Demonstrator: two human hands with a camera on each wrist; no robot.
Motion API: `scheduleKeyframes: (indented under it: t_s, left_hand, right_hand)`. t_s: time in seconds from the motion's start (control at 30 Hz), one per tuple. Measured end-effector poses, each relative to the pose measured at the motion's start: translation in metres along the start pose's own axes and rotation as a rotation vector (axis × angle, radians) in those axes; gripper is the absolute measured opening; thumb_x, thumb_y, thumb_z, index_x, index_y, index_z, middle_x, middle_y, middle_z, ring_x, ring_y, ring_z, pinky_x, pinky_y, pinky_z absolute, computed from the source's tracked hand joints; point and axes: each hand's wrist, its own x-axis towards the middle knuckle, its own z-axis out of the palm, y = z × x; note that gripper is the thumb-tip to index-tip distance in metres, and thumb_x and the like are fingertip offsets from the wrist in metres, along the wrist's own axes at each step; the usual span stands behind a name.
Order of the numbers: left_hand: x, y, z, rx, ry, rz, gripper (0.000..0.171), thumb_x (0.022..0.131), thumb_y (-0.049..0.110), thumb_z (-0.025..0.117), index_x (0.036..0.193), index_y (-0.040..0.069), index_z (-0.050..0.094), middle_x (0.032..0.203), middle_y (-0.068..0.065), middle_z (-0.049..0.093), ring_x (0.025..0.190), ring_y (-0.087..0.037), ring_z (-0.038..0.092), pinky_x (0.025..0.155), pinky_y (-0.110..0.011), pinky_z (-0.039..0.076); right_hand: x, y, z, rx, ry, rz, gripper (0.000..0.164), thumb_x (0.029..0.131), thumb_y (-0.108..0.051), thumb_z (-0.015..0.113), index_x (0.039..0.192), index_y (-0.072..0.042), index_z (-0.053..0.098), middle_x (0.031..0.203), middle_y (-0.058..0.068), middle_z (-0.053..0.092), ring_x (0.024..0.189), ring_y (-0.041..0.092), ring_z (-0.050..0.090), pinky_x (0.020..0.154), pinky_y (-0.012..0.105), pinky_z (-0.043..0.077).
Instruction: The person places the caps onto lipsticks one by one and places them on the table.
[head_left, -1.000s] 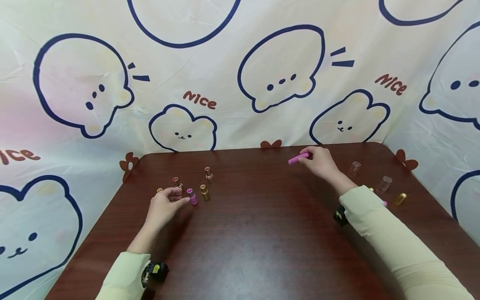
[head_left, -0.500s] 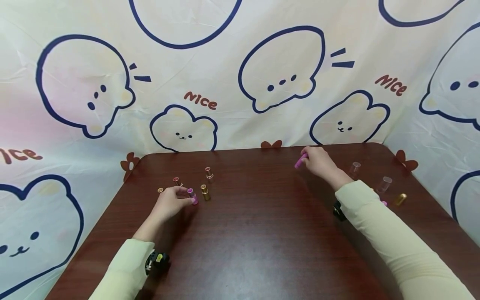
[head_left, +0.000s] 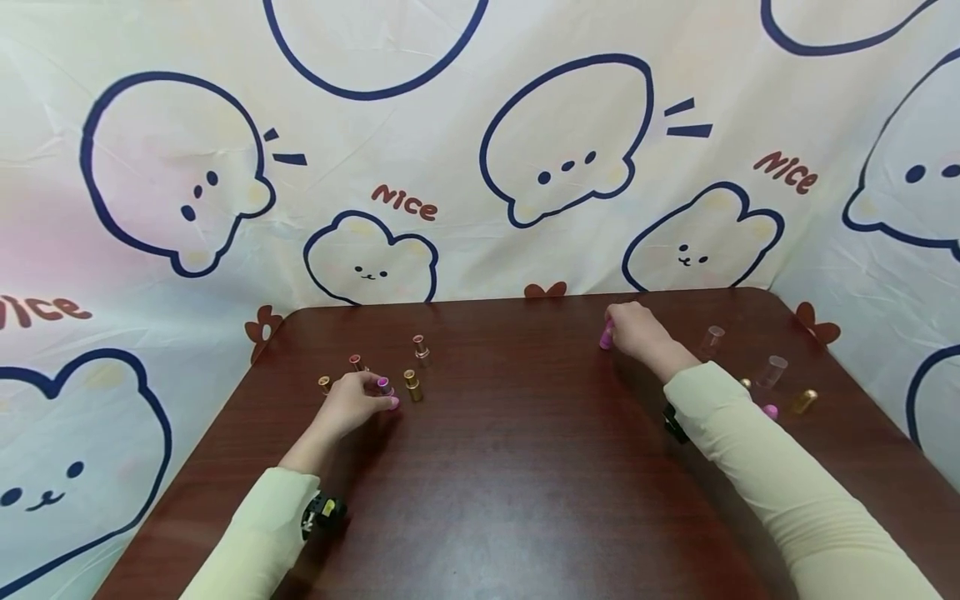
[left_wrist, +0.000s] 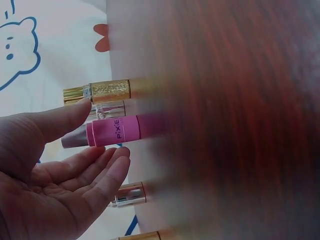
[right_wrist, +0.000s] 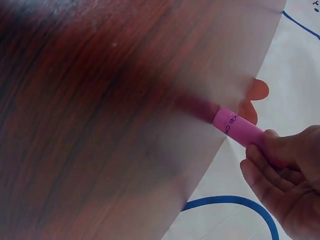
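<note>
My left hand (head_left: 348,406) is around an uncapped pink lipstick (left_wrist: 115,131) that stands on the table. In the left wrist view the thumb is on one side of it and the loosely bent fingers on the other. A gold lipstick (left_wrist: 110,90) and a clear-based one (left_wrist: 112,109) stand just beyond. Near the table's far edge, my right hand (head_left: 637,331) pinches a second pink lipstick (right_wrist: 237,127) between thumb and fingers. Its lettered end points down at the tabletop, and the hand covers its upper end.
More lipsticks stand at the left: a gold one (head_left: 325,383) and two with reddish tops, one (head_left: 356,362) near the hand and one (head_left: 421,346) farther back. Two clear caps (head_left: 771,372), a gold cap (head_left: 805,401) and a pink cap (head_left: 770,412) are by the right forearm.
My left hand has moved right and closer around the standing pink lipstick. My right hand has turned the other pink lipstick from nearly level to upright and lowered it.
</note>
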Motion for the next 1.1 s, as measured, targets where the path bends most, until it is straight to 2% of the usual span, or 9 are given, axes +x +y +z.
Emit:
scheduleKeyframes:
  t_s: [0.17, 0.33, 0.57, 0.73, 1.1]
  left_hand:
    - [0.0042, 0.0000, 0.0017, 0.028, -0.001, -0.015, 0.035, 0.084, 0.018, 0.077, 0.109, -0.004, 0.064, 0.097, -0.012, 0.066, 0.089, -0.027, 0.059, 0.080, -0.044, 0.048]
    - [0.0068, -0.0009, 0.0029, 0.060, -0.017, -0.027, 0.033, 0.084, 0.018, 0.077, 0.107, -0.002, 0.065, 0.096, -0.012, 0.064, 0.088, -0.028, 0.056, 0.077, -0.043, 0.047]
    - [0.0088, 0.0006, 0.0037, 0.073, -0.028, -0.013, 0.027, 0.085, 0.017, 0.076, 0.102, 0.000, 0.066, 0.088, -0.010, 0.062, 0.083, -0.027, 0.054, 0.072, -0.039, 0.046]
    - [0.0097, 0.0012, 0.0034, 0.083, -0.027, -0.012, 0.026, 0.085, 0.017, 0.076, 0.102, -0.001, 0.065, 0.089, -0.010, 0.061, 0.084, -0.028, 0.054, 0.072, -0.040, 0.045]
    - [0.0104, 0.0014, 0.0030, 0.103, -0.033, -0.001, 0.024, 0.082, 0.011, 0.077, 0.099, -0.003, 0.066, 0.085, -0.010, 0.061, 0.079, -0.027, 0.054, 0.071, -0.039, 0.045]
  right_hand:
    - [0.0025, 0.0008, 0.0031, 0.004, -0.010, 0.028, 0.010, 0.093, 0.002, 0.058, 0.102, 0.005, 0.060, 0.087, 0.012, 0.068, 0.081, 0.027, 0.061, 0.077, 0.043, 0.050]
    - [0.0036, 0.0017, 0.0037, 0.006, 0.003, 0.013, 0.012, 0.093, 0.001, 0.059, 0.103, 0.006, 0.058, 0.083, 0.010, 0.067, 0.080, 0.027, 0.061, 0.077, 0.043, 0.049]
    - [0.0060, 0.0033, 0.0033, 0.015, 0.015, 0.014, 0.009, 0.093, -0.002, 0.060, 0.100, 0.003, 0.060, 0.081, 0.009, 0.065, 0.077, 0.027, 0.059, 0.074, 0.042, 0.049]
    - [0.0078, 0.0039, 0.0036, -0.002, 0.013, 0.005, 0.010, 0.094, -0.004, 0.059, 0.101, 0.003, 0.059, 0.079, 0.007, 0.064, 0.075, 0.025, 0.058, 0.071, 0.039, 0.049]
    - [0.0090, 0.0042, 0.0026, -0.018, -0.006, -0.016, 0.016, 0.095, -0.003, 0.058, 0.108, 0.007, 0.057, 0.079, 0.007, 0.063, 0.074, 0.025, 0.058, 0.071, 0.040, 0.048]
